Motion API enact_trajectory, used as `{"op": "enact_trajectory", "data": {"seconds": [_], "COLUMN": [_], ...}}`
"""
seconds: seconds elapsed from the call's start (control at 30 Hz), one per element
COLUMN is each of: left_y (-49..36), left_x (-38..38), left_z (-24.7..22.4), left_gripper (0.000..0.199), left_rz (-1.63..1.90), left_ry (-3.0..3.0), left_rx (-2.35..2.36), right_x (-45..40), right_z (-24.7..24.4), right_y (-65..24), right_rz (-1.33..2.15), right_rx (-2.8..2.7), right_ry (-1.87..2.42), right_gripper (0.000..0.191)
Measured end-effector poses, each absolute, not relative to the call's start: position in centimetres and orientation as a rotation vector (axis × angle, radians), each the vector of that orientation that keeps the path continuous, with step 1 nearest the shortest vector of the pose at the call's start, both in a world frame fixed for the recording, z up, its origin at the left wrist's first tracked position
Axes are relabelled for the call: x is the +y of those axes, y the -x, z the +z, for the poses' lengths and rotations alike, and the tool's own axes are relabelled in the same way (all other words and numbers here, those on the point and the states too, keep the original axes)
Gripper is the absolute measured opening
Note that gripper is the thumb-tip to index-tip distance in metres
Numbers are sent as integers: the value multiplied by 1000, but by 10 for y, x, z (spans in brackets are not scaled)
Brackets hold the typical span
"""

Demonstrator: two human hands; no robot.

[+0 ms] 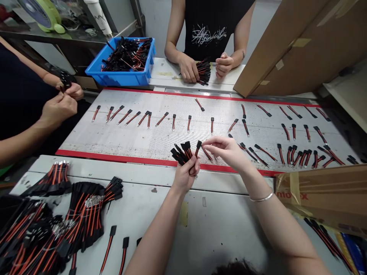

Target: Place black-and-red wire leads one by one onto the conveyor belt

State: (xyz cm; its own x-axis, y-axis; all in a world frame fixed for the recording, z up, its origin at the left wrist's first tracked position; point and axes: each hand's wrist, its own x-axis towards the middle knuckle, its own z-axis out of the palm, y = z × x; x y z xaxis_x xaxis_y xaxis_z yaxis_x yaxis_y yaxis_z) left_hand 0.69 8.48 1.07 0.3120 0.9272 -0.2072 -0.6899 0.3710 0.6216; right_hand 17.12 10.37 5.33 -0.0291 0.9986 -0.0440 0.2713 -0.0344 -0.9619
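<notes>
My left hand [187, 173] is closed around a bunch of short red-and-black cables [181, 153], their black connectors fanned out upward above the fist. One cable [198, 148] stands a little apart from the rest of the bunch, towards my right hand. My right hand [225, 151] hovers over the near side of the mesh belt, fingers stretched out to the left and holding nothing that I can see. Just below its fingertips, a loose cable [207, 154] lies on the belt.
Cables lie scattered along the red-edged belt [160, 143]. Bundled cables [86, 214] pile up at lower left. A blue bin [120, 78] full of cables stands beyond. Cardboard boxes [323, 191] flank the right. Across the belt, a co-worker's hand [189, 68] holds cables; another person's hands [61, 103] work at left.
</notes>
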Motion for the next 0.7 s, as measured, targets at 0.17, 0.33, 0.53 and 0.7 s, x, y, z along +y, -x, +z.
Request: {"op": "enact_trajectory", "data": {"seconds": [0.17,0.33,0.53,0.7], "left_y": [-6,-6,-6,-9], "left_x": [84,83,83,84], "left_z": [7,3,5,8], "left_gripper": [39,41,43,44], "left_rz": [1058,1044,1048,1102], "left_ry": [-491,-457,-452,-517], "left_rx": [540,562,576,621], "right_x": [87,79,79,90], "right_z": [84,85,84,76], "right_y": [-164,-153,-151,-157], "right_rz": [1407,1289,1272,1229], "right_rx": [-1425,-1485,-1526,-1495], "right_ry": [1042,1025,1047,1159], "right_gripper": [21,11,12,24]}}
